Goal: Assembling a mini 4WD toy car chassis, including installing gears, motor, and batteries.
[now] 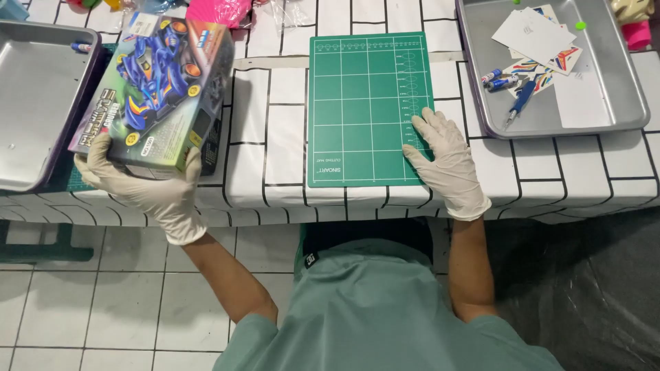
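Note:
My left hand [148, 185], in a white glove, grips the near end of a colourful toy car box [155, 89] with a blue racing car pictured on its lid. The box is held tilted above the table's left part, beside a metal tray [31, 103]. My right hand [443, 161], also gloved, lies flat and open on the right near corner of a green cutting mat [364, 103]. The mat lies in the middle of a table covered with a white cloth with black brick lines [265, 137].
A second metal tray [612, 89] at the back right holds white cards, sticker sheets, a blue pen and small batteries. Pink and clear plastic items lie along the far edge. A tiled floor and dark plastic sheeting [584, 288] are below the table's front edge.

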